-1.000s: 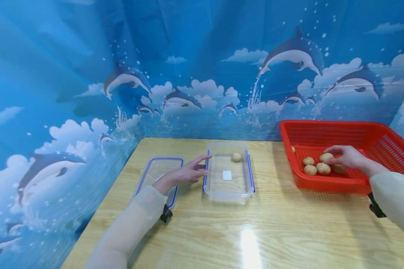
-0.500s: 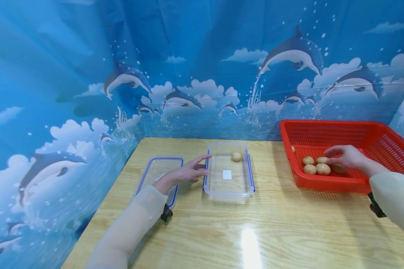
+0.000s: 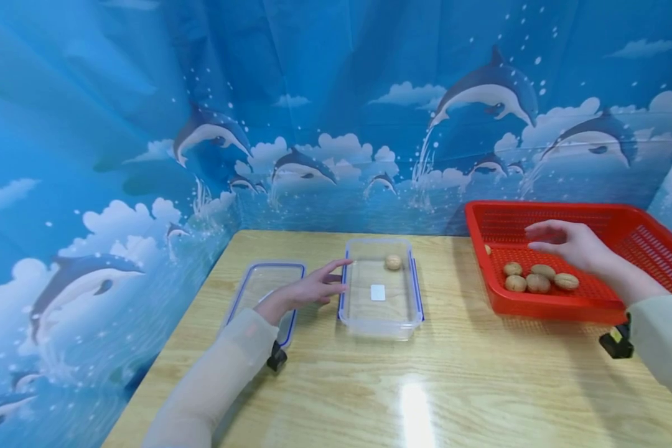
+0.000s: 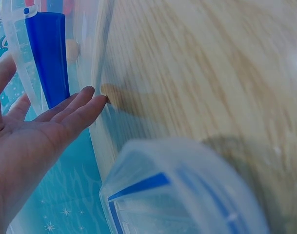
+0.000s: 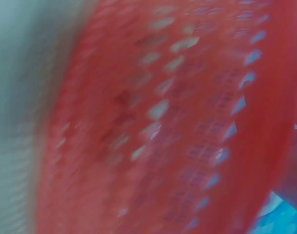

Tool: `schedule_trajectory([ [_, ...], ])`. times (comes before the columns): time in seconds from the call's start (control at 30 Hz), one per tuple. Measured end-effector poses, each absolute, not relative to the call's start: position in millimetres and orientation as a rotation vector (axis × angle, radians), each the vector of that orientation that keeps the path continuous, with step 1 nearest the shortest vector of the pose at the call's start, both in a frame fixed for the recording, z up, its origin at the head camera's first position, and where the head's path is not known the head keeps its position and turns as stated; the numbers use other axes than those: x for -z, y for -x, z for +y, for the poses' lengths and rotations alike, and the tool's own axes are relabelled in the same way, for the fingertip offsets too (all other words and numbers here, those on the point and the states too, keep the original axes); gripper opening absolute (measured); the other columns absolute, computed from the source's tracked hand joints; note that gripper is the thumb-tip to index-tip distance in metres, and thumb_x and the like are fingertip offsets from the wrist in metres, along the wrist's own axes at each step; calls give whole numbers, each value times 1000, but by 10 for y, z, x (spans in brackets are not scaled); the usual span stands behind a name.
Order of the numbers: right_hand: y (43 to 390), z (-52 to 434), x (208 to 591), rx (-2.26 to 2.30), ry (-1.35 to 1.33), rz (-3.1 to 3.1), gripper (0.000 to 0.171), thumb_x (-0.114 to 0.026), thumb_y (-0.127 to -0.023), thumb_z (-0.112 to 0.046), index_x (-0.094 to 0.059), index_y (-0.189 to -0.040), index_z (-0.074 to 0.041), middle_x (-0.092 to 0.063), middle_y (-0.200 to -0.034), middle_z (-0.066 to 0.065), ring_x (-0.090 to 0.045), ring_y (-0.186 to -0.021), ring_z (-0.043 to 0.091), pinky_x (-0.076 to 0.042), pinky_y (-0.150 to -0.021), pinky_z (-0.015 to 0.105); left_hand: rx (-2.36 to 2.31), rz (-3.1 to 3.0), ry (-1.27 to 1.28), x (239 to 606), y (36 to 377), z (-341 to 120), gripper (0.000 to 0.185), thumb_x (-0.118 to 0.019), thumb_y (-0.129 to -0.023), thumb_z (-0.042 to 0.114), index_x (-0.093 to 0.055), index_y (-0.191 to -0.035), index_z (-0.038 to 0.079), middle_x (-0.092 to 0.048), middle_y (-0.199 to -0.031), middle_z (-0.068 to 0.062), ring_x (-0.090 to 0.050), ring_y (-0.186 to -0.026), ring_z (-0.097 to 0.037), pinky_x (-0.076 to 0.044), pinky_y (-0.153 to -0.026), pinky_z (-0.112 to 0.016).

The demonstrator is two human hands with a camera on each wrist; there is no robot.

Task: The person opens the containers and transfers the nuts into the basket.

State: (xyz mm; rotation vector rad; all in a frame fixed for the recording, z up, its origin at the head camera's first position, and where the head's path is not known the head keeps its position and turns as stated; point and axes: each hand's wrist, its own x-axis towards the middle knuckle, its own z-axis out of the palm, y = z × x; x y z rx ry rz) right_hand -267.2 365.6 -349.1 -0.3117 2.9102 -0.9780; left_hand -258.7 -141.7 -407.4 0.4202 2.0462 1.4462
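1. A clear rectangular plastic container with blue side clips (image 3: pixel 381 286) stands at the centre of the frame on the pale wood-grain counter (image 3: pixel 414 386). One round tan walnut (image 3: pixel 393 262) lies in its far end, and a small white tag shows on its floor.

2. The left hand (image 3: pixel 313 287) lies just left of that container with its fingers straight and loosely apart. The fingertips (image 4: pixel 87 100) touch the container's side wall by a blue clip, and the hand grips nothing.

3. A clear flat lid with a blue rim (image 3: pixel 263 292) rests on the counter to the left, partly under the left forearm.

4. At the right of the frame sits a red perforated plastic basket (image 3: pixel 638 242). The right hand (image 3: pixel 565 242) hovers above its floor with fingers extended and slightly spread, and it holds nothing that I can see. The right wrist view is a red blur and adds nothing.

5. Four loose walnuts (image 3: pixel 537 279) cluster just below that hand near the basket's front wall. A fifth seems to peek out at the basket's left wall.

6. Judged from this, the work is at an early stage: one walnut is in the container, most remain in the basket, and the lid is off.
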Motion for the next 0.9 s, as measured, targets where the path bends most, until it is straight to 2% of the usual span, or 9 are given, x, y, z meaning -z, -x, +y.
schedule_trajectory([
  [0.07, 2648, 3547, 3386, 1011, 333, 2922, 55, -61, -97, -32, -46, -139, 0, -49, -133, 30, -48, -115, 44, -47, -87, 55, -1445, 2050, -424, 4070, 2584, -1414, 64, -55, -101, 21, -21, -155, 26, -27, -153, -21, -49, -119, -26, -39, -65, -33],
  [0.17, 2617, 3380, 3244, 1044, 364, 2931, 55, -61, -96, -34, -47, -139, -3, -50, -134, 26, -49, -116, 41, -52, -83, 38, -1448, 2049, -426, 4073, 2586, -1413, 64, -55, -101, 21, -21, -155, 26, -28, -153, -21, -50, -118, -23, -39, -64, -33],
  [0.27, 2587, 3198, 3142, 1067, 413, 2924, 53, -62, -96, -34, -48, -138, -5, -51, -134, 23, -50, -116, 37, -50, -77, 23, -1453, 2043, -425, 4071, 2582, -1410, 64, -54, -101, 20, -20, -156, 25, -28, -153, -21, -53, -107, -21, -37, -62, -32],
  [0.33, 2573, 3066, 3104, 1084, 459, 2913, 51, -64, -95, -31, -50, -138, -6, -52, -134, 21, -52, -116, 36, -48, -75, 18, -1460, 2037, -433, 4078, 2584, -1412, 64, -54, -102, 19, -19, -156, 23, -28, -152, -22, -52, -95, -19, -35, -60, -31],
  [0.5, 2566, 2728, 3112, 1080, 630, 2869, 47, -67, -94, -19, -52, -135, -2, -54, -130, 22, -56, -111, 36, -51, -78, 21, -1463, 2032, -441, 4077, 2583, -1410, 64, -52, -102, 17, -18, -156, 21, -28, -152, -24, -42, -73, -17, -34, -58, -31],
  [0.63, 2574, 2470, 3161, 1049, 701, 2829, 44, -68, -92, -12, -53, -133, -1, -55, -129, 22, -59, -107, 34, -54, -80, 33, -1459, 2034, -435, 4077, 2586, -1405, 63, -51, -103, 17, -18, -156, 22, -28, -152, -24, -39, -70, -15, -34, -58, -31],
  [0.77, 2617, 2252, 3208, 1048, 743, 2787, 44, -69, -91, -10, -54, -132, 0, -56, -128, 21, -62, -103, 32, -54, -81, 40, -1456, 2040, -426, 4088, 2593, -1407, 62, -52, -102, 18, -20, -156, 24, -27, -153, -23, -46, -78, -13, -36, -59, -31],
  [0.83, 2647, 2156, 3232, 1035, 779, 2773, 45, -70, -91, -11, -55, -131, 0, -57, -127, 21, -62, -102, 32, -54, -81, 41, -1456, 2044, -417, 4092, 2592, -1410, 62, -52, -102, 18, -21, -156, 25, -27, -153, -23, -48, -82, -16, -36, -60, -31],
  [0.9, 2677, 2064, 3258, 1002, 813, 2769, 45, -71, -90, -12, -55, -131, 0, -58, -126, 21, -61, -103, 31, -54, -80, 41, -1452, 2056, -402, 4088, 2587, -1406, 61, -52, -102, 19, -23, -155, 27, -26, -154, -22, -53, -101, -20, -41, -65, -32],
])
